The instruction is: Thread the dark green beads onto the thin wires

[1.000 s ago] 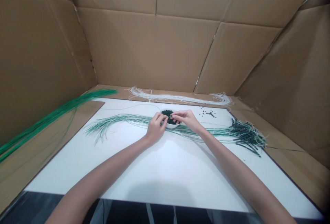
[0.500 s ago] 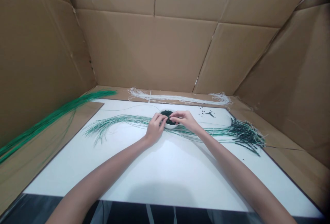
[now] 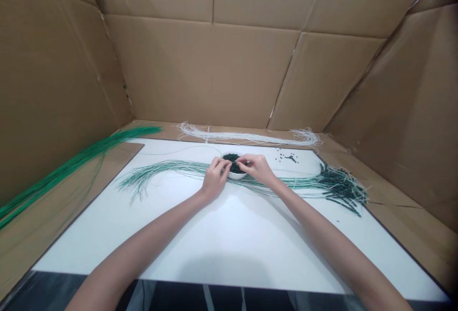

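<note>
Careful pinching over a white bowl [image 3: 236, 176] of dark beads [image 3: 232, 157].
Left hand [image 3: 214, 176] and right hand [image 3: 258, 167] pinch, on what can't be told; the next move probably needs steadiness.

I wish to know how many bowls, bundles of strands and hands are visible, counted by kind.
Bowl: 1
Bundles of strands: 3 (green bundle, white bundle, green-and-white bundle)
Hands: 2 (left hand, right hand)
Total: 6
</note>
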{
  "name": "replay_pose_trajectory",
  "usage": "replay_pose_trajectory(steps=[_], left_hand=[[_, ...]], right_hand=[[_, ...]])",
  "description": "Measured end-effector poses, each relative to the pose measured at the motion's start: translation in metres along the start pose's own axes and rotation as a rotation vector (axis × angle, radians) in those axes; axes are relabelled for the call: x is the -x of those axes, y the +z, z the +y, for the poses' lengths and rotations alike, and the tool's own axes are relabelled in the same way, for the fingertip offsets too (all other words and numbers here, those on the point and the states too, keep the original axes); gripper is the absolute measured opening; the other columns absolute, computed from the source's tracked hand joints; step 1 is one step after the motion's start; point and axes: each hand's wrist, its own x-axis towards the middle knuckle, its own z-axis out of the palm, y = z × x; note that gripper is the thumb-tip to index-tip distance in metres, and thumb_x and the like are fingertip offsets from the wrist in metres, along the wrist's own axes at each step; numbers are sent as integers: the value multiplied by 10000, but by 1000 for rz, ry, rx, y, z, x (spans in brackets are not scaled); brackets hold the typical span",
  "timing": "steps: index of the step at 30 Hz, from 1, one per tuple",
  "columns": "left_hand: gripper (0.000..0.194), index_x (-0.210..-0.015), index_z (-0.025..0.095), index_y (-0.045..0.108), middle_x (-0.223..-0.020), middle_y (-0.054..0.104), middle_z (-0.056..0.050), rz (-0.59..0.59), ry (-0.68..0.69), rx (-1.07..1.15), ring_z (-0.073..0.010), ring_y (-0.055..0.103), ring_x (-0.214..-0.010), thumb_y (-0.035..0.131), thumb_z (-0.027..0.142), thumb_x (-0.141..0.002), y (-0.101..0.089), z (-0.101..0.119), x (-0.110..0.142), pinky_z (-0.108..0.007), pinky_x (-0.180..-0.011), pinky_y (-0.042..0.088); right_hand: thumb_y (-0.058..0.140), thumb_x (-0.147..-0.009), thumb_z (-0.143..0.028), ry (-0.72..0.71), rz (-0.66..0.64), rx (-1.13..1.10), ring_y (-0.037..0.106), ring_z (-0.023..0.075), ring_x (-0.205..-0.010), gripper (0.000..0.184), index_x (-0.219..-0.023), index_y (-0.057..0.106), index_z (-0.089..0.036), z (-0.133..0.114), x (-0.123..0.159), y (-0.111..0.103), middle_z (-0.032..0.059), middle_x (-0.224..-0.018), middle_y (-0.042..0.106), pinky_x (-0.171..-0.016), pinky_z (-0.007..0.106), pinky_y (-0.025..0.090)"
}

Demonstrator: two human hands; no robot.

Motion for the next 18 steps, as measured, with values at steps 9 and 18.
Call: replay_pose_trajectory(steps=[9, 18], left_hand=[[189, -952, 187, 556, -844, 495, -30, -21, 25, -7, -100, 503, -745, 442, 216, -804, 0, 0, -1, -218, -703, 420], [116, -862, 181, 548, -817, 453, -20, -16, 20, -2, -103, 479, -740, 466, 221, -790, 0, -2, -1, -229, -712, 408]], right_hand=[[481, -746, -202, -156, -50, 226, 515, 84, -564, 143, -722, 613, -154, -3, 1, -3, 24, -675, 593, -561, 180, 400], [471, -734, -180, -161, -84, 270, 509, 80, -563, 127, -731, 596, -158, -9, 2, -3, 18, -699, 592, -562, 179, 379]])
